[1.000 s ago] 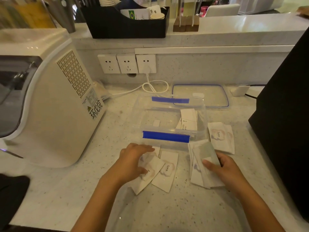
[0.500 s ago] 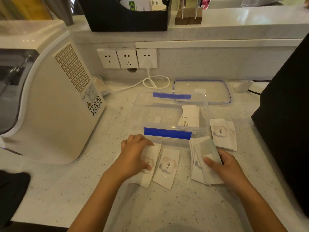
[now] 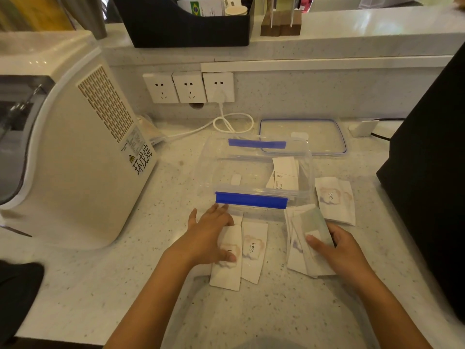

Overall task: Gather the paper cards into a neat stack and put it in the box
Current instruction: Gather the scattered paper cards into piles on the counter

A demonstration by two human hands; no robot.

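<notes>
A clear plastic box (image 3: 219,170) with blue clips stands open on the counter, with a couple of white cards (image 3: 285,172) leaning inside at its right end. My left hand (image 3: 208,235) lies flat, fingers spread, on a white "love" card (image 3: 226,270); a second "love" card (image 3: 254,250) lies just right of it. My right hand (image 3: 339,250) presses on a loose fan of several cards (image 3: 299,245) in front of the box's right corner. Another "love" card (image 3: 334,200) lies alone beside the box on the right.
The box's lid (image 3: 302,134) lies behind the box. A large cream appliance (image 3: 75,159) stands at the left, a black machine (image 3: 432,177) at the right. Wall sockets (image 3: 188,86) with a white cable (image 3: 231,122) are at the back, a black organiser (image 3: 186,28) on the ledge above.
My left hand has turned the card under it from slanted to nearly upright, alongside the neighbouring card. My right hand stays on its fan of cards.
</notes>
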